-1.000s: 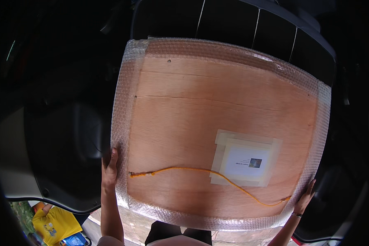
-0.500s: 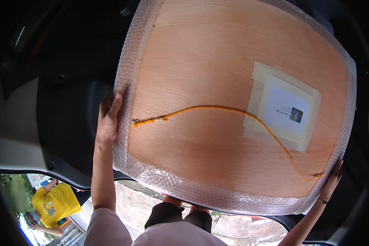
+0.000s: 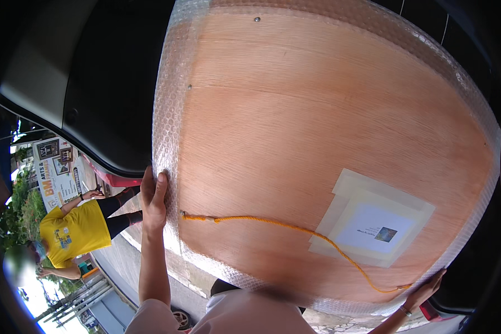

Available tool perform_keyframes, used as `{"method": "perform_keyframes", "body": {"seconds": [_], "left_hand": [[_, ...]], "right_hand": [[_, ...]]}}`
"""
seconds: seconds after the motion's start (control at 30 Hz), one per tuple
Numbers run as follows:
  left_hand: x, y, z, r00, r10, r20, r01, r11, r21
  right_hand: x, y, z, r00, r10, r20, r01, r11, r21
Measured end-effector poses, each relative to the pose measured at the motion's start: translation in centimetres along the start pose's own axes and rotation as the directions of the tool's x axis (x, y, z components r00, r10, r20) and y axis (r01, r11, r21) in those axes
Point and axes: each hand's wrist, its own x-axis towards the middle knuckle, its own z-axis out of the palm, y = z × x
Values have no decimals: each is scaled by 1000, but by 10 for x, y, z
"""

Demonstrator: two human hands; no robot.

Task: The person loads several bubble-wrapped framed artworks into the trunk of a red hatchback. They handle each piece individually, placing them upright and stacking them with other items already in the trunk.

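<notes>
Between my hands is a large flat plywood panel (image 3: 295, 128), its edges wrapped in bubble wrap (image 3: 167, 111). It looks like the back of a framed picture. An orange rope (image 3: 284, 224) hangs slack across the lower part, fixed near both sides. A white paper label (image 3: 367, 225) is stuck on with masking tape. My left hand (image 3: 153, 200) grips the left edge, thumb on the front face and fingers behind. My right hand (image 3: 426, 292) is curled around the lower right edge; its fingertips are partly hidden. The panel's bottom edge is close to my body.
Dark vehicle trim (image 3: 114, 83) surrounds the panel on the left, with a pale trim piece (image 3: 39, 72) beside it. Outside at left, a person in a yellow shirt (image 3: 78, 234) stands on the pavement near a signboard (image 3: 55, 172). A wheel (image 3: 181, 319) shows at the bottom.
The panel has come down and closer to me, with both hands still on it. More of the street, the signboard and the person in yellow shows at left.
</notes>
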Motion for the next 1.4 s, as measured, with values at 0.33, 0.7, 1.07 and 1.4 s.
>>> {"method": "perform_keyframes", "body": {"seconds": [0.33,0.7,1.07,1.4], "left_hand": [[7,-9,-1,992,45,116,-32,993,-114],[48,-4,52,943,-183,277,325,676,-661],[-76,-82,144,-24,-19,1000,872,488,30],[-234,-87,284,-454,-520,723,128,765,631]], "right_hand": [[-10,-8,5,992,85,-90,-70,985,159],[-9,29,5,945,5,-328,151,881,449],[-91,-3,-224,802,151,-578,472,435,767],[-281,-18,-437,824,-73,-562,413,757,506]]}}
